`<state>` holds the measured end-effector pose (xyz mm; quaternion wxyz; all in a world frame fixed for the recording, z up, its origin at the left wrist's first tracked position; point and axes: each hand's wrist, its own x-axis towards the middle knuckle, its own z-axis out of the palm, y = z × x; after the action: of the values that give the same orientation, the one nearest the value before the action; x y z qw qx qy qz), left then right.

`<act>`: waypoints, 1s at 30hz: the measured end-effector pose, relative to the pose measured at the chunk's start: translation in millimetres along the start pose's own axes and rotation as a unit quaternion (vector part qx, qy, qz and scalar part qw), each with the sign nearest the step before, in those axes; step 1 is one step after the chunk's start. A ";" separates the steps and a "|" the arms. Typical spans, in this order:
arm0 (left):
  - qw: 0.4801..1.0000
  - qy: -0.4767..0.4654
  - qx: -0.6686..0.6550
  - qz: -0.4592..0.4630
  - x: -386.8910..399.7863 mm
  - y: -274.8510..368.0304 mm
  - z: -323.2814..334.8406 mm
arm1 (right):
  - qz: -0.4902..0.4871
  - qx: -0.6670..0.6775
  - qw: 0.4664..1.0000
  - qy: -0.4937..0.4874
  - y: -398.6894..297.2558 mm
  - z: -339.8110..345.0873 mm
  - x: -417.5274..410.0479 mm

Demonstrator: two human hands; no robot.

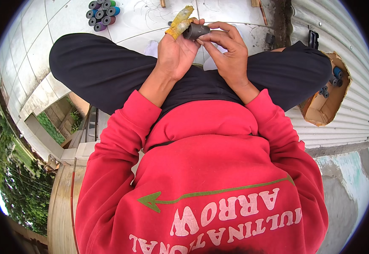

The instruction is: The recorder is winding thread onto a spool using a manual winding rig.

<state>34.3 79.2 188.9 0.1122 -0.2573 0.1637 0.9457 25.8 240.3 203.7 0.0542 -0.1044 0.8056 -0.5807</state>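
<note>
A dark grey hollow cylinder [198, 31], with a hole in its near-left end, is held over my crossed legs. My left hand [175, 57] supports it from below and behind, palm turned up. Worn yellow wrapping [178, 29] covers the thumb and one finger of that hand. From the other side, my right hand [230, 47] pinches the cylinder's right end between thumb and fingertips. The left fingers behind the cylinder are partly hidden.
Several spool-like cylinders with coloured sides [101, 14] stand grouped on the white tiled floor [133, 19]. Right of my knee, a torn cardboard box [326, 111] holds several blue and grey cylinders [337, 73]. Corrugated metal sheeting [356, 104] rises beside it. A thin rod [263, 13] lies ahead.
</note>
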 end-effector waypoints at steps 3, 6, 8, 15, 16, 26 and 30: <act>1.000 0.008 -0.008 0.005 0.2 -1.2 1.0 | 0.019 0.045 0.999 0.007 -0.4 2.6 -0.6; 1.000 -0.004 -0.001 0.003 -1.0 -0.6 -2.0 | 0.072 0.094 0.992 0.031 -10.3 5.5 3.1; 1.000 -0.008 0.004 0.004 -1.4 -1.4 -3.7 | 0.076 0.093 0.993 0.016 -9.3 3.2 3.4; 1.000 -0.007 0.024 -0.004 -0.8 -3.3 -4.0 | 0.090 0.114 0.989 -0.017 -4.5 -0.9 1.7; 1.000 -0.007 0.024 -0.004 -0.5 -3.4 -4.9 | 0.090 0.114 0.989 -0.017 -4.5 0.0 1.7; 0.999 0.029 0.035 -0.008 -2.6 -5.3 -0.6 | 0.016 -0.022 0.999 -0.022 -1.0 0.0 4.6; 1.000 0.013 0.020 -0.014 -1.7 -4.2 -6.8 | 0.029 0.032 0.999 -0.012 0.2 -0.5 4.3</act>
<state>40.0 80.3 183.2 0.1286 -0.2696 0.1800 0.9372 21.5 239.9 203.9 0.0836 -0.0862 0.7885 -0.6032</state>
